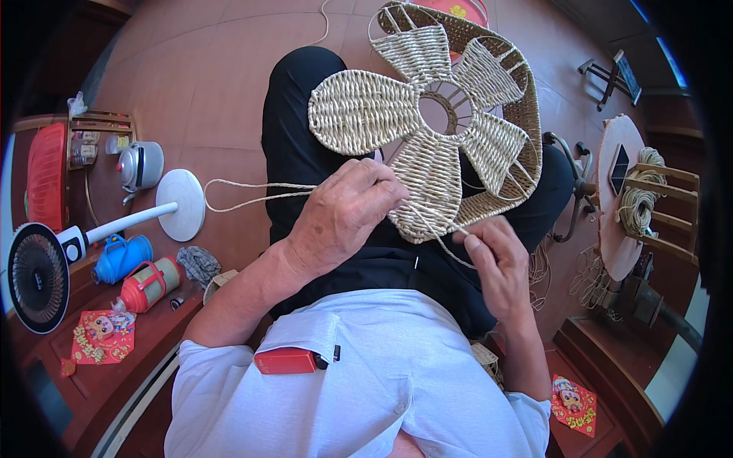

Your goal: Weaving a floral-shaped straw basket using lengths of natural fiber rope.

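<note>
A flower-shaped woven straw piece (363, 111) rests over my lap, its several petals set round an open centre ring. Some petals are filled with weave, while others show bare frame near their tips. My left hand (343, 210) is closed at the near petal (427, 179), pinching the straw cord at its left edge. From that hand a long loop of cord (256, 183) trails off to the left. At the petal's lower right, my right hand (496, 267) is closed, with thumb and forefinger pinching the cord. A stretch of cord (437, 230) runs between both hands across the petal's rounded end.
Beneath the flower piece lies a woven straw basket (528, 145). A white-based fan (183, 204), a kettle (142, 166), and blue (126, 258) and red (156, 284) flasks stand left. Coiled cord (637, 208) hangs by a round-topped stand (615, 252) at right.
</note>
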Demonstrator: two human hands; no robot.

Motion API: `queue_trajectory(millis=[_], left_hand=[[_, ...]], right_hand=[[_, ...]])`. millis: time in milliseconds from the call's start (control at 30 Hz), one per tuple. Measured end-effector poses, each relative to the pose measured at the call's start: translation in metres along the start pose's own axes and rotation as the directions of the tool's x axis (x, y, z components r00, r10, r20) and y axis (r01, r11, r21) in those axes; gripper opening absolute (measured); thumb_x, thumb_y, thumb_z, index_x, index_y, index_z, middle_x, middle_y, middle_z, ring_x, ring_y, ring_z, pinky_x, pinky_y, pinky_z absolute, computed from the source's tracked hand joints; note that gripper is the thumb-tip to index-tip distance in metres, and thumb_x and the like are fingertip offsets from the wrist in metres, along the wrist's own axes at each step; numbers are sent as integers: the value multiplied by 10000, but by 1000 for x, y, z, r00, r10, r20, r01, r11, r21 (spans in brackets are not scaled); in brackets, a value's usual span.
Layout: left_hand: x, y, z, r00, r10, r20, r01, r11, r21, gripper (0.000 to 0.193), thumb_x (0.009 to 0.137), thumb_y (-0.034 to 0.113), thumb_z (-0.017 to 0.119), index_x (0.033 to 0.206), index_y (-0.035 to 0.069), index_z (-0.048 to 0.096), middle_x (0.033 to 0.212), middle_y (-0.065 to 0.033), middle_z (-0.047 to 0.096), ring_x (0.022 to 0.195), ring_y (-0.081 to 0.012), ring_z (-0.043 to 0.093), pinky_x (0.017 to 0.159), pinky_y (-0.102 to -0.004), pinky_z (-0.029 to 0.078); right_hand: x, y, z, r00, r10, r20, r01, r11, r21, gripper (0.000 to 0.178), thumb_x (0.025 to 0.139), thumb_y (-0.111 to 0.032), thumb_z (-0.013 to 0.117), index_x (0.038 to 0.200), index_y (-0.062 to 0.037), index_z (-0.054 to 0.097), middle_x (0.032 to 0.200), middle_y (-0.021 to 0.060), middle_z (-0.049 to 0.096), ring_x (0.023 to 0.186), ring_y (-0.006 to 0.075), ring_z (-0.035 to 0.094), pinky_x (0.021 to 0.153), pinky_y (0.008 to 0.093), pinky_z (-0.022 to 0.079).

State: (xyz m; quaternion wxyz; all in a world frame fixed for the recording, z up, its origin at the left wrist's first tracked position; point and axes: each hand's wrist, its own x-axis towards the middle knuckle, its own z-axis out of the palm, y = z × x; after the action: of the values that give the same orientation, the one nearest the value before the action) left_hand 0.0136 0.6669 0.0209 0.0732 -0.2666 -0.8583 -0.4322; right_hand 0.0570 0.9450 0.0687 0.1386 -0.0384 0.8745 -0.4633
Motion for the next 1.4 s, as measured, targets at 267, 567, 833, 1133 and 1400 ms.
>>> queue_trajectory(millis=[267,567,833,1133,1400], left_hand=[[6,16,3,983,185,14,-184,963,195,299,884,83,801,1182,115,794,967,-18,725,904,-228,689,834,-388,538],[-21,-4,0,718,-662,216,677,592,-437,265,1129,113,641,1358,-14,677,1118,-73,770,930,-46,664,755,-217,541],[-28,-17,16,662,-645,382,722,413,-555,302,1108,144,669,1337,-52,675,1096,-38,740,904,-54,647,804,-207,525],[-30,-20,8,728,-599,334,685,608,-402,164,1070,132,704,1123,-22,727,898,9,676,830,-55,601,752,-259,506],[-29,-21,9,719,-591,365,693,576,-433,218,1078,162,697,1208,-11,728,906,2,687,807,-49,608,729,-243,511]], right_hand=[[10,-25,35,990,-134,-52,133,991,-20,296,1044,-125,759,1312,-23,684,1006,133,761,818,279,759,746,363,594],[19,1,39,955,-161,-251,177,983,43,153,1060,-67,738,1184,22,749,1012,114,795,871,173,787,768,294,593],[22,-1,42,966,-149,-210,164,985,57,172,1051,-62,746,1202,19,761,1029,112,800,909,171,797,789,289,596],[28,-9,52,980,-152,-126,154,988,1,156,1064,-72,728,1195,6,760,943,104,801,865,187,807,755,304,608],[35,-10,55,988,-119,-99,114,992,-52,156,1083,-120,711,1183,-10,756,938,125,802,868,223,823,738,329,620]])
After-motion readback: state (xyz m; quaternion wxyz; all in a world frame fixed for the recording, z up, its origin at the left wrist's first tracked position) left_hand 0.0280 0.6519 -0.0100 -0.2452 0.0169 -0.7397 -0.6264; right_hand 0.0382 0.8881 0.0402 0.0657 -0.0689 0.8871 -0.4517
